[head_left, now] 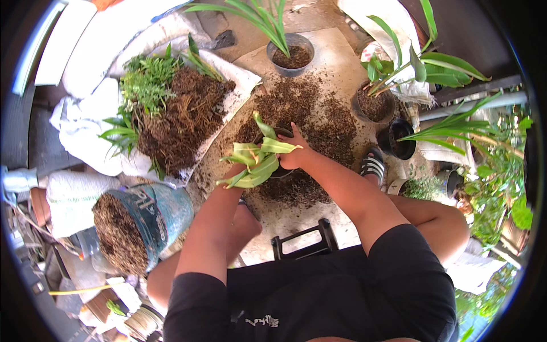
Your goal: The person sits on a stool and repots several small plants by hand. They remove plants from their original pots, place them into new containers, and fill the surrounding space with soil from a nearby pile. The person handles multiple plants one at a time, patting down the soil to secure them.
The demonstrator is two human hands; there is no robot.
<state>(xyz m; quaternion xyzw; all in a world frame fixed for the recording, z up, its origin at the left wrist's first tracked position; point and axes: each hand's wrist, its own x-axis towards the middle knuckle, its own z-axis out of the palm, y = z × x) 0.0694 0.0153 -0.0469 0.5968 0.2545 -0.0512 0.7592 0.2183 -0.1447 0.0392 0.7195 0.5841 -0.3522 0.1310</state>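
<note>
Between my legs stands a dark round plant pot (280,132), with a broad-leaved plant (257,162) leaning out of it toward me. Some of its pale green leaves are curled and yellowish. My right hand (293,149) is closed on the pot's right rim, one finger stretched along the edge and the others curving inward. My left hand reaches the left side of the pot; the leaves cover its fingers, so its grip is hidden. Loose brown potting mix (336,128) lies scattered around the pot.
On the left, uprooted plants with a root clump (185,117) lie on white sacking. A tipped blue bucket (162,214) holds potting mix. Potted plants stand in a grey pot (292,69), another pot (373,114) and a black pot (397,139). A black stool (305,236) is near me.
</note>
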